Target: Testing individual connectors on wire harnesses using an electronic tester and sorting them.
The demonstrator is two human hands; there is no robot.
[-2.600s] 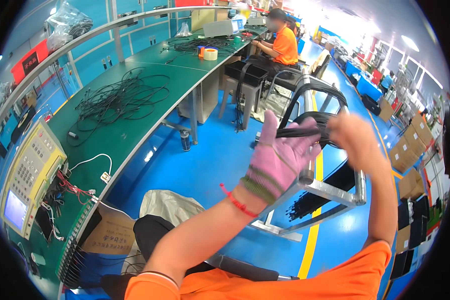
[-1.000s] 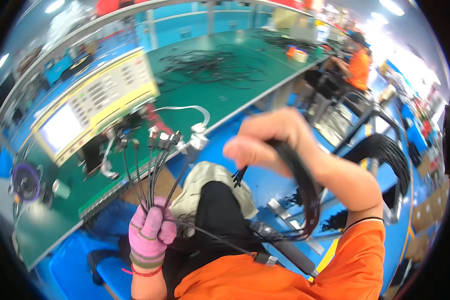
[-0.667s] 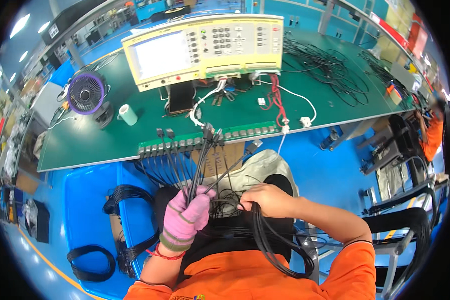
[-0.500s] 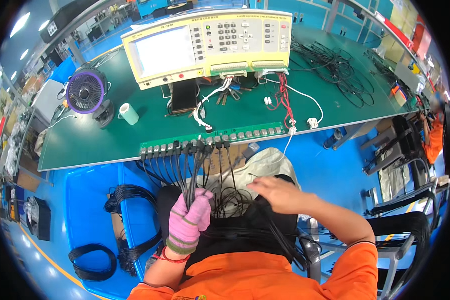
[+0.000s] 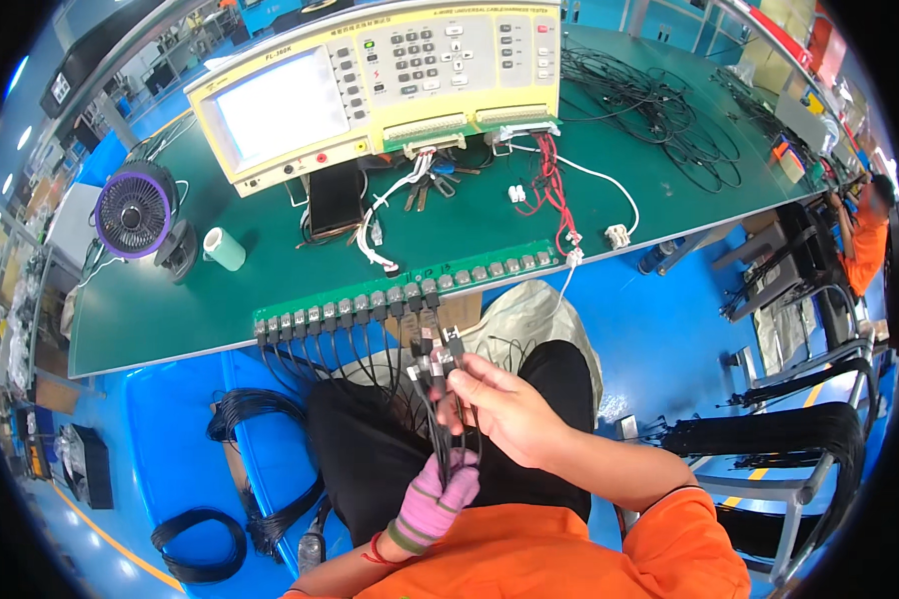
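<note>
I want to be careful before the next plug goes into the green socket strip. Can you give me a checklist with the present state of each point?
1. Cable bundle held: ok, right hand and gloved left hand both grip it.
2. Plug ends free and up: ok, they stand above the right fingers.
3. Free sockets on the green socket strip: ok, the right part shows no cables.
4. Left sockets already filled: ok, black cables hang from them.
5. Plug facing the correct way: cannot tell, too small.
6. Tester screen reading: cannot tell.
</note>
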